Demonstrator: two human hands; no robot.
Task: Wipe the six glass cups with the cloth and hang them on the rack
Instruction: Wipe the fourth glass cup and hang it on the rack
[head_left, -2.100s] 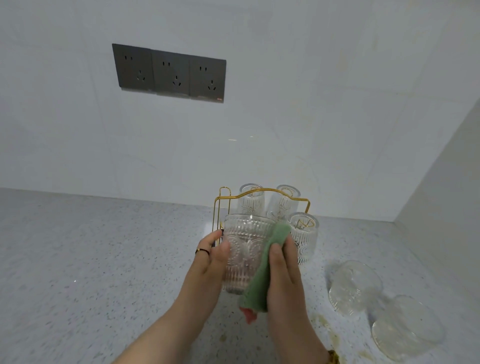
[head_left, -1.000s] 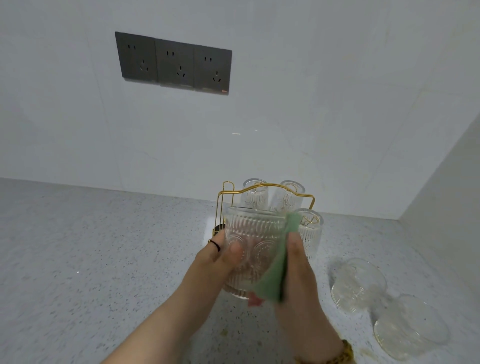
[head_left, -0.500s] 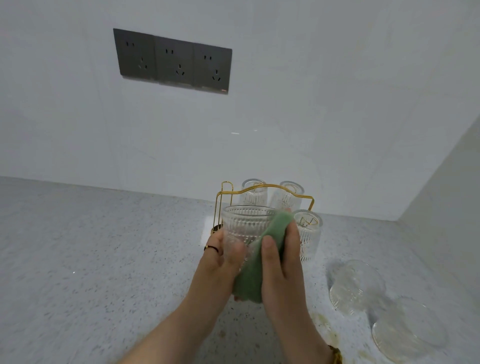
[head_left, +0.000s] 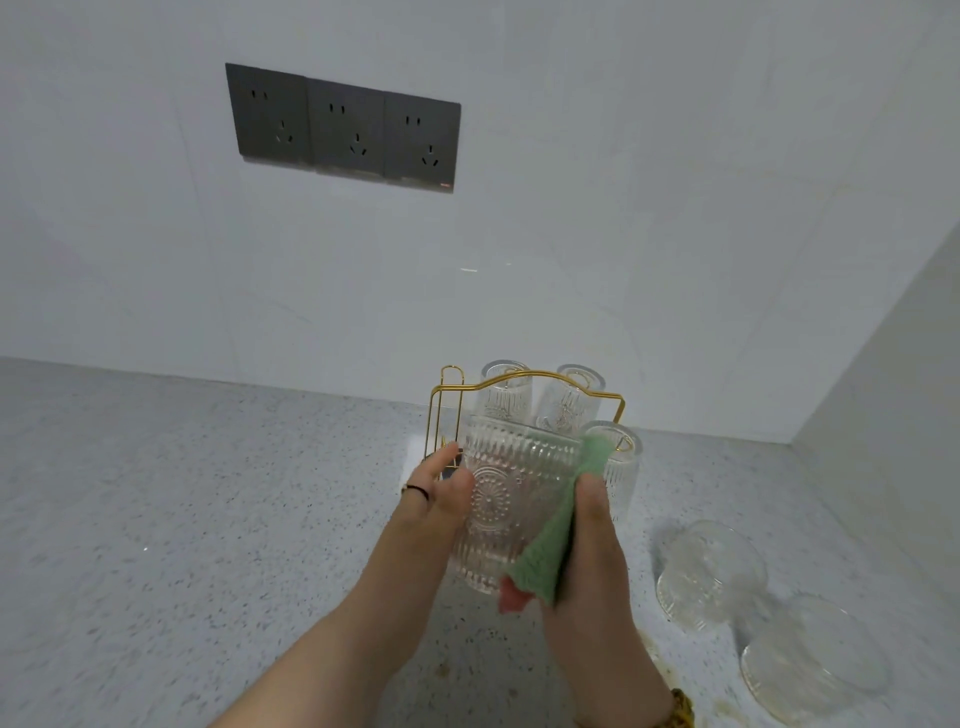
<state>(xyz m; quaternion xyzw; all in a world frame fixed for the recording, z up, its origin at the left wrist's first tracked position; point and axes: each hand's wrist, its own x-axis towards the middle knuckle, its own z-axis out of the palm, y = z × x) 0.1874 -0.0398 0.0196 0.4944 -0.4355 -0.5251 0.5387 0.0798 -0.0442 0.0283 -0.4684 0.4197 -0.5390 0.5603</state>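
Left hand (head_left: 436, 499) grips the left side of a patterned glass cup (head_left: 511, 499), thumb across the front, fingers round the back, black ring (head_left: 415, 489) on 1 finger. Right hand (head_left: 592, 551) holds a green cloth (head_left: 561, 530) pressed to the cup's right side, thumb on top of the cloth; a pink corner of the cloth sticks out below. Hands close together, 1 each side of the cup, left clamped on the cup, right clamped on the cloth. Cup is up in the air, slightly tilted, above the speckled counter (head_left: 182, 493) and right in front of the gold wire rack (head_left: 519, 376). 3 cups (head_left: 501, 395) hang upside down on the rack: 2 at the back, 1 front right just behind the cloth. 2 more cups (head_left: 709, 569) sit on the counter to the right, just beside each other, near the wall corner; can't tell which way up. Brownish stains on the counter by the right wrist. Patterned wristband (head_left: 680, 709) at the bottom edge. 3 dark sockets (head_left: 343, 127) on the white wall, upper left.
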